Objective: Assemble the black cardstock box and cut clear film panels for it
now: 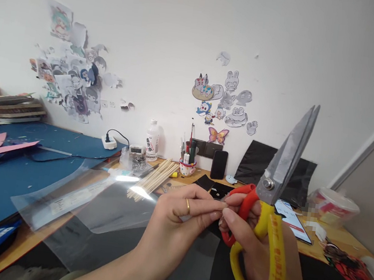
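Scissors (270, 187) with one red and one yellow handle hang on my right hand (246, 235), its fingers passing through the red loop. Their blades are nearly closed and point up and away. My left hand (180, 217), with a gold ring on one finger, pinches at the fingertips against the right thumb and fingertips. Whatever sits between the meeting fingertips is too small or hidden to make out. Below the hands lie a clear plastic sheet (187, 268) and black sheet material (227, 274).
Wooden sticks (154, 179), a pen cup (187, 167), a water bottle (152, 140) and a dark phone (219, 164) stand or lie toward the wall. A lit phone (295, 221) and a round tub (335, 205) are right. A blue mat (69, 143) covers the left.
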{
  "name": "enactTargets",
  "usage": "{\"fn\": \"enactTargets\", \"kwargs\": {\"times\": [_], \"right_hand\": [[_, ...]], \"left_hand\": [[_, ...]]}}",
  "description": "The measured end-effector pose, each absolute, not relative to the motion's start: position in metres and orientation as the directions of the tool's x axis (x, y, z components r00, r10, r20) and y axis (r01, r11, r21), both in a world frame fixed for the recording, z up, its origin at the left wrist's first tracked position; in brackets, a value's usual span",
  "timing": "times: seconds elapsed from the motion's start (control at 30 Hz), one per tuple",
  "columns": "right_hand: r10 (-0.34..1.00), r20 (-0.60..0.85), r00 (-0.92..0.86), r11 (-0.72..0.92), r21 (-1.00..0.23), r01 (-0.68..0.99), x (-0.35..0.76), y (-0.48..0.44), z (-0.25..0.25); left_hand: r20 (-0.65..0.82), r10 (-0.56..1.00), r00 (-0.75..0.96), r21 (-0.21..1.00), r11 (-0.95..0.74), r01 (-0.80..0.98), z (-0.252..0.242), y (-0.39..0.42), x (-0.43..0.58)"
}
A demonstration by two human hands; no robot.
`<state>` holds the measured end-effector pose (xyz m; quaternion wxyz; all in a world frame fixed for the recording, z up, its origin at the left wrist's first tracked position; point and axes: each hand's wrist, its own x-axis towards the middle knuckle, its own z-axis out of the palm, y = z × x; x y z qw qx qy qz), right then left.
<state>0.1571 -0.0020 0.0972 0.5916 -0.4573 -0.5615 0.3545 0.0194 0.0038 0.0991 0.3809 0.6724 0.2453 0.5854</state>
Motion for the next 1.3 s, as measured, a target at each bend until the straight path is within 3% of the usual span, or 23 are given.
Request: {"fn": "enactTargets", "kwargs": {"times": [0.2, 0.77, 1.03, 1.3], "right_hand": [[0.937, 0.333, 0.111, 0.317, -0.939, 0.137, 0.1577, -0.0010, 0.0985], [0.926, 0.358, 0.119, 0.354, -0.934, 0.053, 0.1558, 0.0018, 0.0934], [0.922, 0.371, 0.112, 0.357, -0.925, 0.127, 0.1571, -0.0022, 0.0975], [0.919, 0.374, 0.121, 0.370, -0.927, 0.054, 0.1566, 0.0004, 0.0922]], "left_hand": [[0.581, 0.790, 0.196, 0.813, -0.573, -0.103, 0.1007, 0.0044, 0.0194], [0.534, 0.807, 0.252, 0.845, -0.521, -0.123, 0.1002, 0.0054, 0.0205], [0.550, 0.798, 0.248, 0.834, -0.542, -0.104, 0.0999, 0.0036, 0.0196], [0.536, 0.807, 0.245, 0.844, -0.518, -0.142, 0.1007, 0.0057, 0.0203]]}}
